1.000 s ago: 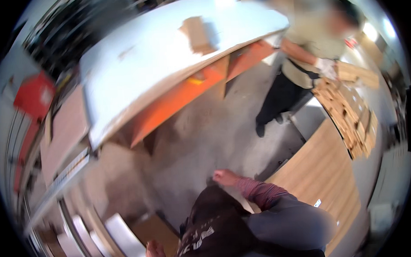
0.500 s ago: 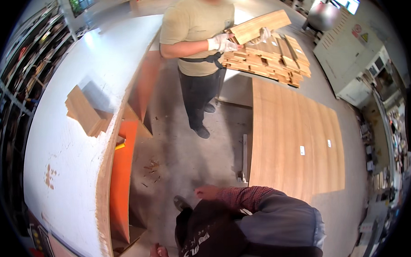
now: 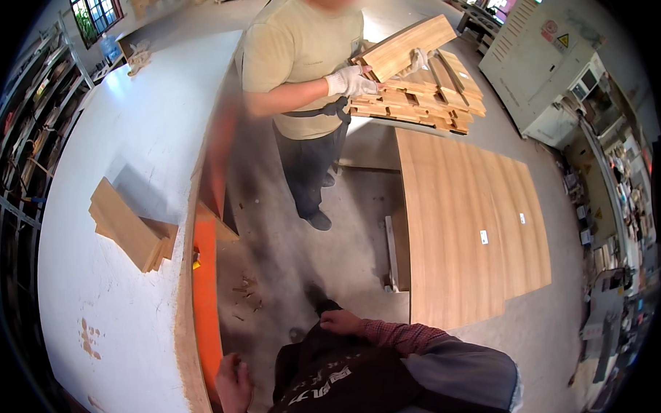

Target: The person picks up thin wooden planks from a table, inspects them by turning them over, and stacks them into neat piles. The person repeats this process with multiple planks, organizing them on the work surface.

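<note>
Left hand (image 3: 235, 383) is hanging low at the bottom of the view, right beside the orange edge (image 3: 205, 298) of the white workbench (image 3: 120, 214), fingers loosely curled, holding nothing. Right hand (image 3: 342, 322) is sitting against the wearer's dark top, fingers bent and relaxed, also gripping nothing; the red checked sleeve (image 3: 404, 336) is running off to the right. Nearest thing to both hands is that bench edge, with bare concrete floor (image 3: 296, 259) and a scatter of small wood scraps (image 3: 247, 289) between the wearer and everything else. On the bench, one small stack of short boards (image 3: 131, 228) is lying well left of the hands, roughly three or four pieces, exact count unclear. To the right, one large wooden panel (image 3: 466, 223) is lying flat with two small white stickers on it, near the right hand but not touching. A second person (image 3: 305, 98) in a beige shirt is standing in the aisle between bench and panel, blocking the way forward, two white-gloved hands: one glove (image 3: 349, 82) is gripping a light wooden plank (image 3: 405, 47) lifted off a pile of planks (image 3: 421, 101), the other glove is mostly hidden behind the plank. Plank count in the pile is too jumbled to tell. One pale machine cabinet (image 3: 551, 68) is standing far right, shelving (image 3: 22, 130) is running down the far left
</note>
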Motion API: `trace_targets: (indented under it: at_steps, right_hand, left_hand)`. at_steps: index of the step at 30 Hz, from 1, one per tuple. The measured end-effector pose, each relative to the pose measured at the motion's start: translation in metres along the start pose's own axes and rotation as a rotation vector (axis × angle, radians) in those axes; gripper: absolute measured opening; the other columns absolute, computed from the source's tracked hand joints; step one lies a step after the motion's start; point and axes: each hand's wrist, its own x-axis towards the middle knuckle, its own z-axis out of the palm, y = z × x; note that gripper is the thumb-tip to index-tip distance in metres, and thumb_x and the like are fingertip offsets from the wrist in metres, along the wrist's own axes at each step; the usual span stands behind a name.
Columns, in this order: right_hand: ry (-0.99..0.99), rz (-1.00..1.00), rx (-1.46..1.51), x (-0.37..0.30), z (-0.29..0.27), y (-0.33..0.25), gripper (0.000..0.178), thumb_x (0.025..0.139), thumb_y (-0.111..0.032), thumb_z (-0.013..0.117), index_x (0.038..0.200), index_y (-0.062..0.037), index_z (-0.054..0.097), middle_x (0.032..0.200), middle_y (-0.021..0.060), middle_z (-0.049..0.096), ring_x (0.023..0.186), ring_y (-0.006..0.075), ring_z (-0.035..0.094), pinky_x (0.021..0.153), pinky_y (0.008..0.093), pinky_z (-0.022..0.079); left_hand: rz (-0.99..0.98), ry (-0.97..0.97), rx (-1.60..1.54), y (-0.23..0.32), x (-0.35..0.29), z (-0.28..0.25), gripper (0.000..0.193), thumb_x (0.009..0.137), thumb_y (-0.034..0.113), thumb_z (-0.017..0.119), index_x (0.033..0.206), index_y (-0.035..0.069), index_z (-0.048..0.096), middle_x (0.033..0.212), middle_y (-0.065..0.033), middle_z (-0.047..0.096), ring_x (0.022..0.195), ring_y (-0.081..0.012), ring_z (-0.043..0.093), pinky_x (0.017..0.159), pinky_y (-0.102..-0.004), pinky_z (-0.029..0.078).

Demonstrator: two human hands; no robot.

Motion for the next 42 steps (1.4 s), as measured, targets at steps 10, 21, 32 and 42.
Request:
trace_targets:
  at_steps: [10, 21, 32, 42]
  right_hand:
    - [0.081, -0.183, -0.119, 0.140, -0.103, -0.008, 0.024, 0.097, -0.028, 0.064, 0.103, -0.0047, 0.066, 0.091, 0.0131, 0.070, 0.088, 0.0300, 0.069, 0.081, 0.0422, 0.055]
    - [-0.143, -0.293, 0.346, 0.273, -0.157, -0.218, 0.019, 0.102, -0.021, 0.060, 0.112, -0.0057, 0.065, 0.094, -0.0004, 0.070, 0.086, 0.0077, 0.065, 0.065, 0.0229, 0.049]
    - [-0.201, -0.435, 0.418, 0.418, -0.021, -0.366, 0.043, 0.097, -0.026, 0.066, 0.129, 0.0006, 0.054, 0.118, 0.0180, 0.063, 0.109, 0.0282, 0.063, 0.095, 0.0400, 0.050]
    - [0.097, -0.615, -0.194, 0.404, 0.004, -0.409, 0.069, 0.087, -0.029, 0.071, 0.137, 0.0076, 0.041, 0.125, 0.0295, 0.056, 0.117, 0.0464, 0.053, 0.099, 0.0511, 0.044]
  left_hand:
    - [-0.203, 0.344, -0.012, 0.007, 0.080, -0.032, 0.030, 0.095, 0.013, 0.060, 0.115, -0.009, 0.062, 0.106, -0.0233, 0.068, 0.099, -0.0364, 0.066, 0.089, -0.0428, 0.051]
    - [-0.341, 0.794, -0.333, -0.087, 0.203, -0.129, 0.044, 0.099, 0.035, 0.060, 0.127, 0.001, 0.061, 0.113, -0.0062, 0.066, 0.100, -0.0163, 0.061, 0.084, -0.0334, 0.049]
    - [-0.403, 0.527, -0.754, -0.120, 0.309, -0.126, 0.051, 0.099, 0.031, 0.063, 0.132, -0.007, 0.057, 0.121, -0.0130, 0.066, 0.106, -0.0185, 0.063, 0.089, -0.0333, 0.052]
    - [-0.372, 0.652, -1.104, -0.128, 0.319, -0.119, 0.036, 0.101, 0.022, 0.058, 0.129, -0.001, 0.056, 0.117, -0.0121, 0.066, 0.102, -0.0194, 0.064, 0.087, -0.0311, 0.053]
